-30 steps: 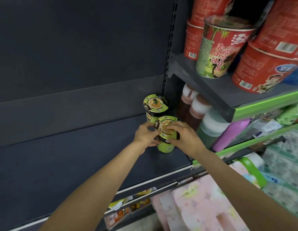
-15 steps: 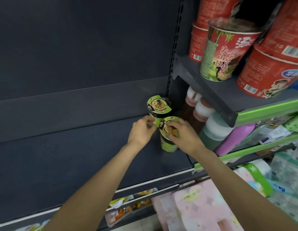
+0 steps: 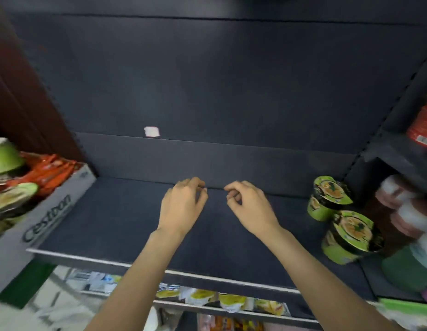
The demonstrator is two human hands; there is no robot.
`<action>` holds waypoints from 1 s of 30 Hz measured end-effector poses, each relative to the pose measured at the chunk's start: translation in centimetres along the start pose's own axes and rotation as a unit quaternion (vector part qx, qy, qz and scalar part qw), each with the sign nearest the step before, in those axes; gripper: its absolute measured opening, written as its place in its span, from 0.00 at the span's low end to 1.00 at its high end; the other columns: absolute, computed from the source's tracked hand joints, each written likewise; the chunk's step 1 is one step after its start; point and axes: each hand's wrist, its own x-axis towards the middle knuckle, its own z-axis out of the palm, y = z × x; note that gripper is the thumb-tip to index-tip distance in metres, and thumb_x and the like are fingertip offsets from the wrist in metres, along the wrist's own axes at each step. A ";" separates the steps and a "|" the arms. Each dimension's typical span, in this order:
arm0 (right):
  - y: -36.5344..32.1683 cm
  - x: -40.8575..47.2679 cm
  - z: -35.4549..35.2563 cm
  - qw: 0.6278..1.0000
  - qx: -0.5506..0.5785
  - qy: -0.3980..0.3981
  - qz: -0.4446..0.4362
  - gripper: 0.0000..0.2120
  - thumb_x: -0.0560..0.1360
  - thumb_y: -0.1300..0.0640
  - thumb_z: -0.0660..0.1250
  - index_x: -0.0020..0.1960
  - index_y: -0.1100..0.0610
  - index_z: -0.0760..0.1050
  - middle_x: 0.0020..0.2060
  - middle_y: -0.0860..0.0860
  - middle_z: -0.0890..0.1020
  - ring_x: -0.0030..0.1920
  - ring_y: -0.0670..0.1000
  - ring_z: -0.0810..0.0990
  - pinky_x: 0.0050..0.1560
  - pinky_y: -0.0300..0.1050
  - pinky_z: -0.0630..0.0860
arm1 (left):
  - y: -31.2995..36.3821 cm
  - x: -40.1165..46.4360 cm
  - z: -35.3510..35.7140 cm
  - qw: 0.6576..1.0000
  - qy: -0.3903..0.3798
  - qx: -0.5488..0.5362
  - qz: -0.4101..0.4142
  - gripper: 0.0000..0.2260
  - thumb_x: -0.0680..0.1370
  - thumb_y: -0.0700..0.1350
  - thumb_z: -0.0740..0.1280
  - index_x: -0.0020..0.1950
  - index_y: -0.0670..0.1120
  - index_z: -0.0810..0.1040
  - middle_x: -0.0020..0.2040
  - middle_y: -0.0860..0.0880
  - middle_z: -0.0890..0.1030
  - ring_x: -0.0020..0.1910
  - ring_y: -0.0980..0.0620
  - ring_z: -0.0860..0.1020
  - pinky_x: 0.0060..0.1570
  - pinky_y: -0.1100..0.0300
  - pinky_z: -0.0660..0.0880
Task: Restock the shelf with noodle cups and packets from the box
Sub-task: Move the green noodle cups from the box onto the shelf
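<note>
Above the matte shelf (image 3: 112,225), both hands hang loosely curled, empty; 2 round cups (image 3: 332,199) beside.

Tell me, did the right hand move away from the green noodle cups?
Yes. The right hand let go of the front green cup and now hangs over bare shelf, away from both cups.

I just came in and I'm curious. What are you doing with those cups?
A person is filling a dark shelf with noodles. Two green noodle cups stand at its right end. Both hands, the left hand and the right hand, hold nothing, fingers loosely curled. A box of more cups and packets waits on the left.
</note>
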 end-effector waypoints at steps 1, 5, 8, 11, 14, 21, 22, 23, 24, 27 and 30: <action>-2.1 0.4 1.4 1.000 0.004 -0.005 -0.011 0.11 0.77 0.56 0.60 0.57 0.51 0.75 0.47 0.45 0.76 0.46 0.44 0.76 0.49 0.47 0.76 | -2.0 -0.4 -1.7 1.000 0.011 0.012 -0.007 0.10 0.79 0.48 0.61 0.56 0.47 0.77 0.50 0.50 0.81 0.48 0.49 0.78 0.44 0.55 0.72; -10.5 1.8 7.4 0.999 0.011 -0.022 -0.038 0.10 0.77 0.56 0.61 0.57 0.50 0.75 0.48 0.45 0.76 0.48 0.46 0.76 0.48 0.47 0.76 | -10.5 -2.4 -8.3 0.998 0.039 0.032 -0.048 0.09 0.79 0.48 0.61 0.54 0.46 0.77 0.49 0.48 0.81 0.46 0.46 0.78 0.42 0.54 0.72; -16.2 2.5 11.9 0.997 0.023 -0.045 -0.055 0.10 0.77 0.57 0.61 0.57 0.51 0.75 0.48 0.46 0.76 0.49 0.46 0.76 0.49 0.48 0.76 | -17.0 -3.7 -12.6 0.996 0.041 0.031 -0.077 0.09 0.79 0.48 0.62 0.55 0.46 0.77 0.50 0.47 0.81 0.47 0.46 0.79 0.41 0.53 0.75; -20.9 3.2 16.1 0.995 0.037 -0.066 -0.063 0.11 0.77 0.57 0.61 0.57 0.50 0.76 0.48 0.46 0.77 0.48 0.47 0.76 0.49 0.48 0.76 | -22.8 -4.6 -16.0 0.993 0.042 0.024 -0.106 0.10 0.78 0.47 0.62 0.57 0.47 0.77 0.50 0.47 0.82 0.47 0.46 0.80 0.42 0.53 0.76; -24.8 4.0 19.7 0.991 0.055 -0.093 -0.076 0.11 0.77 0.57 0.60 0.57 0.51 0.76 0.48 0.46 0.76 0.47 0.46 0.76 0.49 0.48 0.76 | -27.8 -5.2 -18.4 0.989 0.045 0.029 -0.137 0.09 0.77 0.47 0.63 0.55 0.48 0.77 0.48 0.48 0.82 0.46 0.45 0.79 0.41 0.53 0.76; -31.4 7.7 27.4 0.979 0.052 -0.154 -0.125 0.13 0.77 0.56 0.61 0.62 0.53 0.72 0.54 0.50 0.74 0.54 0.50 0.75 0.53 0.50 0.75 | -37.4 -4.7 -21.6 0.978 0.061 0.081 -0.184 0.12 0.77 0.46 0.63 0.59 0.45 0.76 0.55 0.45 0.79 0.53 0.43 0.76 0.47 0.51 0.75; -32.0 8.4 28.5 0.977 0.050 -0.163 -0.131 0.14 0.77 0.56 0.61 0.63 0.53 0.71 0.56 0.50 0.74 0.56 0.50 0.74 0.54 0.51 0.75 | -38.6 -4.5 -21.9 0.978 0.056 0.083 -0.185 0.13 0.77 0.45 0.63 0.60 0.45 0.76 0.56 0.45 0.79 0.55 0.43 0.76 0.49 0.51 0.75; -32.6 9.1 29.7 0.974 0.050 -0.173 -0.136 0.16 0.77 0.55 0.62 0.65 0.53 0.70 0.58 0.50 0.73 0.58 0.51 0.73 0.55 0.51 0.74 | -39.8 -4.2 -22.1 0.978 0.045 0.082 -0.186 0.14 0.77 0.46 0.64 0.61 0.44 0.75 0.57 0.45 0.78 0.56 0.44 0.75 0.51 0.50 0.75; -33.0 9.8 30.7 0.972 0.049 -0.183 -0.139 0.17 0.77 0.55 0.62 0.66 0.53 0.69 0.60 0.51 0.72 0.61 0.51 0.71 0.56 0.51 0.74 | -41.0 -3.9 -22.2 0.979 0.033 0.082 -0.184 0.14 0.77 0.46 0.64 0.62 0.44 0.75 0.58 0.45 0.77 0.57 0.44 0.75 0.52 0.50 0.74; -33.9 11.7 33.6 0.968 0.044 -0.210 -0.133 0.23 0.77 0.53 0.64 0.70 0.53 0.64 0.65 0.51 0.68 0.66 0.52 0.67 0.60 0.51 0.71 | -43.9 -2.8 -22.4 0.979 -0.006 0.087 -0.182 0.17 0.77 0.47 0.64 0.66 0.45 0.72 0.62 0.46 0.75 0.61 0.45 0.73 0.57 0.51 0.73; -34.2 13.0 35.9 0.967 0.028 -0.221 -0.122 0.30 0.75 0.51 0.67 0.73 0.52 0.60 0.65 0.52 0.66 0.68 0.52 0.63 0.61 0.49 0.69 | -46.1 -1.7 -22.3 0.978 -0.067 0.095 -0.176 0.21 0.77 0.49 0.65 0.70 0.46 0.68 0.66 0.46 0.71 0.65 0.45 0.69 0.61 0.53 0.69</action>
